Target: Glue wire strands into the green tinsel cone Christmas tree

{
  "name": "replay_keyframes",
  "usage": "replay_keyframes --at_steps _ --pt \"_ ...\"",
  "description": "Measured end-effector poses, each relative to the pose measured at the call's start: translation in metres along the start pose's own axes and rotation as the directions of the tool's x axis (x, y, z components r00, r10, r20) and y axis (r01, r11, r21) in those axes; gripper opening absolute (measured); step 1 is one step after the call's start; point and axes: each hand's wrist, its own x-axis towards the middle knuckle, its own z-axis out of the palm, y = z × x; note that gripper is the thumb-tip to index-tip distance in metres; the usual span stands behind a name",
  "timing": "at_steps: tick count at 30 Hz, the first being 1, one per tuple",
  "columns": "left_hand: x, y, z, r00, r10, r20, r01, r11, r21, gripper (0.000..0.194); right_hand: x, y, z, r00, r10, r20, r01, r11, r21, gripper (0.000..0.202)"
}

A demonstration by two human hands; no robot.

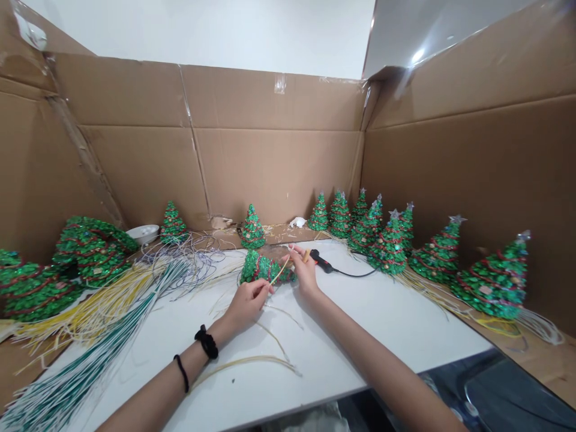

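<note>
A person's two bare forearms reach forward from the near edge of a white, flat surface and come together at a green, glittery, cone-shaped tree ornament with red garland, which lies on its side in the middle of that surface.

The left hand, just in front of the lying tree, is palm down with its wrist bent slightly inward; its grip is closed, thumb and forefinger pinching the lower end of a thin, pale yellow strand. A black scrunchie and a thin black band circle that forearm. The right hand, at the tree's right end, is raised a little higher, its forearm slanting in from the lower right. Its grip is closed on the strand's upper end; an orange-yellow piece shows beside its fingers, partly hidden.

Just right of the lying tree is a black-and-red corded hand tool. Farther right stand several green trees topped with silvery stars. Behind the lying tree, a small green tree stands upright. To its left spread loose bundles of yellow-and-white strands and green-and-white strands, with a white bowl beyond them.
</note>
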Motion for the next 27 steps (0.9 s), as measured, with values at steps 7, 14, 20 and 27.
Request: replay_keyframes --at_steps 7,14,20,27 --pt "-0.001 0.004 -0.002 0.987 0.000 0.160 0.024 0.988 -0.150 0.030 -0.001 -0.001 0.000 0.998 0.036 0.047 -0.037 0.999 0.007 0.036" --pt "-0.002 0.005 -0.001 0.972 -0.030 0.234 0.074 0.981 -0.179 0.031 -0.003 -0.004 0.003 0.991 0.025 0.129 -0.024 1.000 -0.009 0.028" --pt "0.000 0.001 0.000 0.974 -0.028 0.223 0.075 0.975 -0.207 0.032 -0.016 -0.007 0.011 0.930 -0.007 0.368 0.045 0.994 -0.095 0.021" --pt "0.005 -0.008 0.004 0.992 -0.006 0.125 0.030 0.980 -0.195 0.042 -0.026 0.001 0.015 0.841 0.053 0.538 -0.019 0.997 -0.070 0.023"
